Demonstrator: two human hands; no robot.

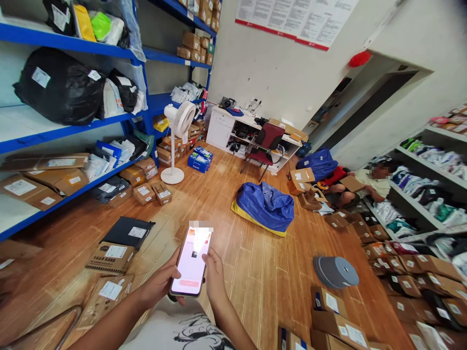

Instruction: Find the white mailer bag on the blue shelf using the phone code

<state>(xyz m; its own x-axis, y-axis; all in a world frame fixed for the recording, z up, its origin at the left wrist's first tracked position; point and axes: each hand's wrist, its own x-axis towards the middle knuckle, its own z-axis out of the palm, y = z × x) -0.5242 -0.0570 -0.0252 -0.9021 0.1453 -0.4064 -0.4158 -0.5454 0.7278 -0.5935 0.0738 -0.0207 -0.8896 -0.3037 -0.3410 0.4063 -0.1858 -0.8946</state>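
A smartphone (188, 270) with a lit, mostly pale pink screen is held upright in front of my body. My left hand (162, 279) wraps its left side, the thumb lying at the screen's lower left edge. On the other side my right hand (216, 274) grips the phone's right edge, its thumb over the screen. The fingers behind the phone are mostly hidden. Screen text is too small to read. Left of my hands, a dark parcel (126, 231) and a cardboard parcel (111, 257) lie on the wooden floor.
Blue shelving (65, 46) full of parcels lines the left. A white fan (172, 175), a blue and yellow sack (264, 206) and a grey stool (335, 272) stand ahead. At right, another person (377, 187) sits holding a box (352, 183) among boxes. A red chair (269, 138) faces a desk.
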